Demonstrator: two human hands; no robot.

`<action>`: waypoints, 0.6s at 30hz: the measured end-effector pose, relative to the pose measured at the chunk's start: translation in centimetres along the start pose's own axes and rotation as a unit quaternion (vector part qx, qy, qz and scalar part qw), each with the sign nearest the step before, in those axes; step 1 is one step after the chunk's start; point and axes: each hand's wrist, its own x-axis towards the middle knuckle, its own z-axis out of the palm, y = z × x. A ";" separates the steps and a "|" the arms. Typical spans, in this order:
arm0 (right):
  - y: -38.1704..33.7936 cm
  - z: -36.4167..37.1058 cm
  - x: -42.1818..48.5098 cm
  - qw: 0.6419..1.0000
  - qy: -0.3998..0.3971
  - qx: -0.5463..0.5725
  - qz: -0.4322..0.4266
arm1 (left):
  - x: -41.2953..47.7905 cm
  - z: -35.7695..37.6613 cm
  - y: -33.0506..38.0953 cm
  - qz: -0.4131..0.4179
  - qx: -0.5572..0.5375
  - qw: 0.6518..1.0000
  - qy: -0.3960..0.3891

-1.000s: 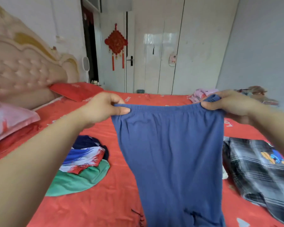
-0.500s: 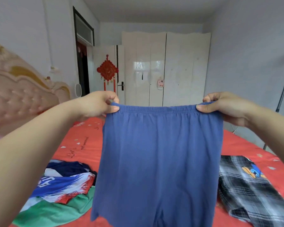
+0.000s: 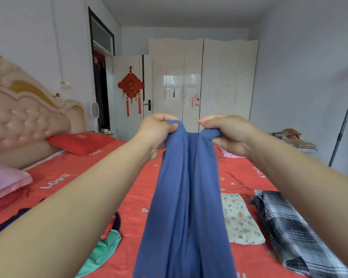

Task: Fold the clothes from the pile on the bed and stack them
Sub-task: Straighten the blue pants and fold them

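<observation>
I hold blue shorts (image 3: pixel 186 197) up in the air over the red bed (image 3: pixel 129 177). My left hand (image 3: pixel 157 131) grips one end of the waistband and my right hand (image 3: pixel 225 133) grips the other, and the two hands are close together, so the shorts hang folded lengthwise. A pile of clothes with a green garment (image 3: pixel 102 251) on it lies at the lower left, partly hidden by my left arm. A floral cloth (image 3: pixel 239 219) and a plaid garment (image 3: pixel 293 231) lie flat on the right.
A padded headboard (image 3: pixel 26 121) and red pillow (image 3: pixel 80 142) stand at the left, with a pink pillow (image 3: pixel 4 181) nearer. A pink garment (image 3: pixel 231 155) lies far back on the bed. White wardrobes (image 3: pixel 203 81) fill the far wall.
My hands have come together, bringing the two ends of the waistband near each other, so the spread shorts now hang folded in half lengthwise.
</observation>
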 end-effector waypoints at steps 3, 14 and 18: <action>0.5 2.4 -0.2 0.997 -0.029 0.066 -0.008 | -0.9 1.8 0.0 0.036 0.022 0.998 -0.041; 1.3 -0.3 0.5 0.909 -0.060 -0.392 -0.127 | -0.6 -1.4 -1.7 0.061 0.042 0.994 -0.075; 4.0 -0.8 1.1 0.924 -0.202 -0.322 0.042 | -0.2 -2.6 -2.1 0.050 -0.005 0.991 -0.128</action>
